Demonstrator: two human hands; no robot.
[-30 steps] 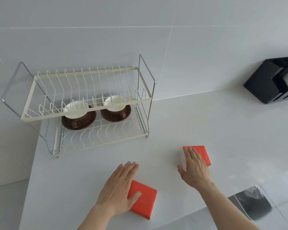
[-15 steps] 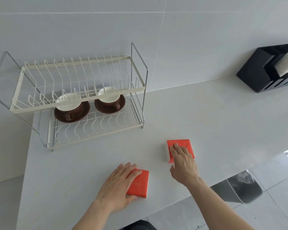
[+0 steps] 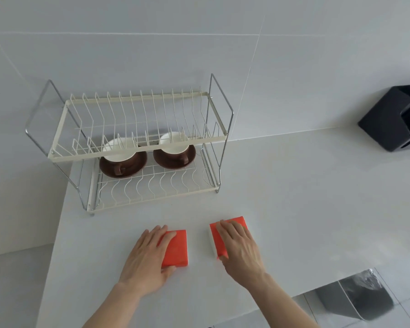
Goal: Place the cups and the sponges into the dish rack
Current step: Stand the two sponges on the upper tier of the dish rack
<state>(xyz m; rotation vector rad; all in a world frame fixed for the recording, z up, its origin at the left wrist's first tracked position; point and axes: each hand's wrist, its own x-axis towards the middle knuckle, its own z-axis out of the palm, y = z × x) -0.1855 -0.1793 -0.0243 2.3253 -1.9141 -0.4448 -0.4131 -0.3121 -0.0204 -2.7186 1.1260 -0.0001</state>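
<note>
A cream two-tier wire dish rack [image 3: 137,147] stands at the back left of the white counter. Two cups, brown outside and white inside, sit on brown saucers on its lower shelf: the left cup [image 3: 118,155] and the right cup [image 3: 174,144]. Two orange sponges lie flat on the counter in front of the rack. My left hand [image 3: 149,254] rests on the left sponge [image 3: 178,247], thumb at its near edge. My right hand [image 3: 239,247] lies over the right sponge [image 3: 234,221], thumb against its white left side. Neither sponge is lifted.
A black knife block [image 3: 393,121] stands at the back right against the tiled wall. The counter's left edge runs just left of the rack, and its front edge lies near my forearms. A grey bin [image 3: 357,299] sits on the floor below at the right.
Both hands have settled further over their sponges, and the sponges now lie closer together and squarer to me. The view has shifted, so the rack appears more central.
</note>
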